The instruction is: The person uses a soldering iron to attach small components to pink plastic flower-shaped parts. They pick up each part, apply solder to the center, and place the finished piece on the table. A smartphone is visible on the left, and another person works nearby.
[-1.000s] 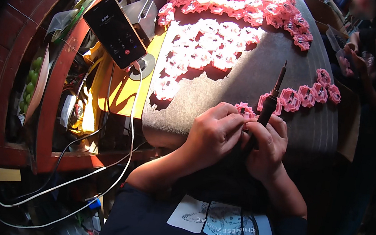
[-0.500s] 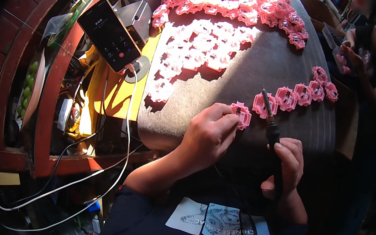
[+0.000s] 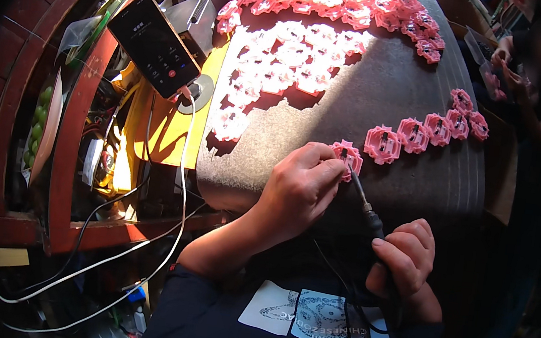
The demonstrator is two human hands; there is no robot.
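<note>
With its fingers curled round a slim, black-handled soldering iron (image 3: 372, 217), the right hand (image 3: 408, 259) has brought the tip to the pink octagonal plastic housing (image 3: 351, 157) pinched at the left hand's (image 3: 302, 183) fingertips, so work there seems underway.

Soldering iron (image 3: 373, 218) tip at pink pc (image 3: 349, 157)

L hand (image 3: 302, 183) is pinching the pc's edge. R hand (image 3: 407, 259) is gripping the iron's blk handle; tip is overlapping the pc, contact unclear. More pink pcs (image 3: 437, 129) are lying in a row to the right on the grey table (image 3: 340, 120), w/ a bigger batch (image 3: 354, 9) spreading at far end. Phone (image 3: 155, 45) is leaning at left, white cable (image 3: 185, 209) trailing.
</note>
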